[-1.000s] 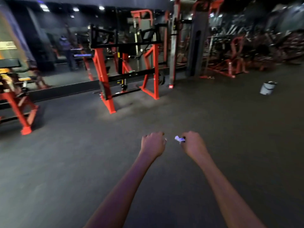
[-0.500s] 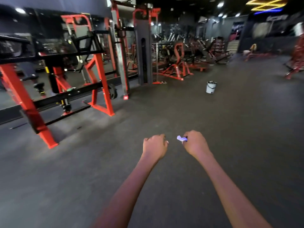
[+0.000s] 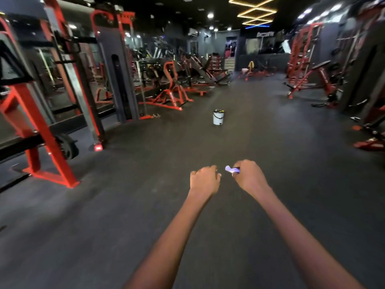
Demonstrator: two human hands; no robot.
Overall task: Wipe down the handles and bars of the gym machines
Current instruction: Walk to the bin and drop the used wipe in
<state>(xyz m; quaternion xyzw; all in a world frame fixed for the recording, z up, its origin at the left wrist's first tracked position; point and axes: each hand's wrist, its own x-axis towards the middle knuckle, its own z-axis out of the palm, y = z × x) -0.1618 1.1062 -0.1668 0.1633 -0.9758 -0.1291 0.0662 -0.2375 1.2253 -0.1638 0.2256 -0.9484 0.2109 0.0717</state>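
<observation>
Gym machines (image 3: 166, 86) of red steel tubing, right hand (image 3: 249, 177) fingers pinching crumpled pale cloth (image 3: 230, 169), left hand (image 3: 205, 178) fingers curled empty.

Cloth (image 3: 230, 169) in my right hand (image 3: 249, 177): pale lilac-white. Bucket (image 3: 218, 117): white, dark rim. Machine frames (image 3: 46, 140): red-orange, black bars. Floor (image 3: 125, 205): plain dark grey. Ceiling light strips (image 3: 253, 9): yellow, one blue.

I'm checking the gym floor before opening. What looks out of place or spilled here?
One thing stands out: a white bucket stands upright alone in the open aisle, apart from the machines, where someone could trip on it. No spill shows around it. The right hand holds a small pale cloth; the left hand is curled and empty.
</observation>
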